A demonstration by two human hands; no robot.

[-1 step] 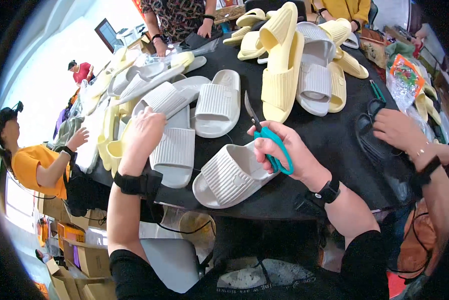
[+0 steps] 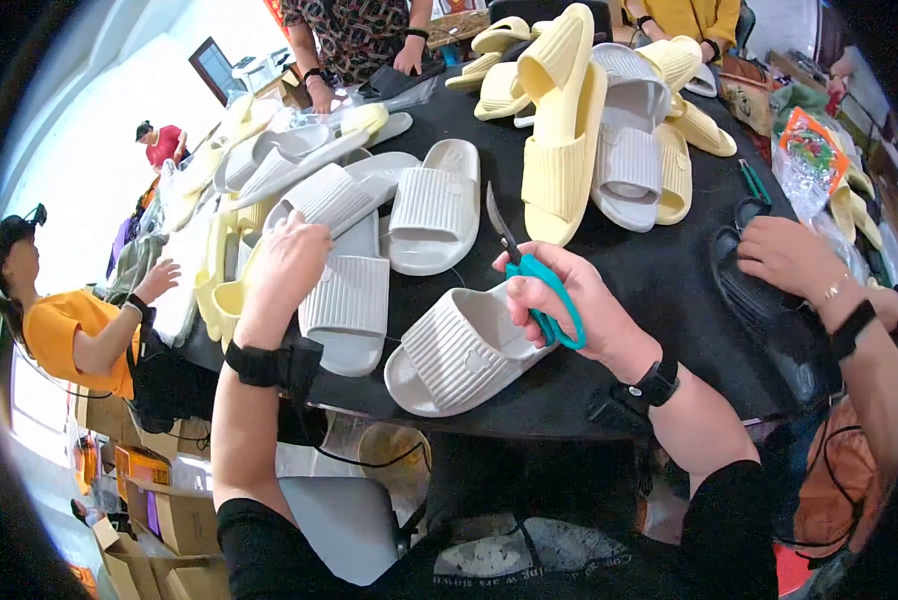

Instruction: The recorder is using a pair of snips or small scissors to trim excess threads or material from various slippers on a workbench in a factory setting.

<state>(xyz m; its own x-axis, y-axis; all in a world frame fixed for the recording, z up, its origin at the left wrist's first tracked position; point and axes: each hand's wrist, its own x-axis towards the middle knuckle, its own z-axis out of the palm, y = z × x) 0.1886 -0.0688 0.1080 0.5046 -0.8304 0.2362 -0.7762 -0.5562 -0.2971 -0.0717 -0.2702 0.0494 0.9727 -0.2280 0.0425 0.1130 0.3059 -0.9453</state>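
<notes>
My right hand is closed round teal-handled scissors. Their dark curved blades point up and away. Beneath that hand a grey ribbed slipper lies tilted on the black table, its heel end partly covered. My left hand has its fingers curled over the edge of a grey slipper in the left pile; the fingertips' undersides are hidden. Close by lie another grey slipper and one more grey slipper, strap facing up.
Yellow slippers and grey slippers are heaped at the far side. A co-worker's hand rests by a black sandal-like item on the right. A person in orange stands left. Green-handled scissors lie far right.
The co-worker's hand on the right has shifted slightly to the left. My own hands, the scissors and the slippers stay nearly where they were.
</notes>
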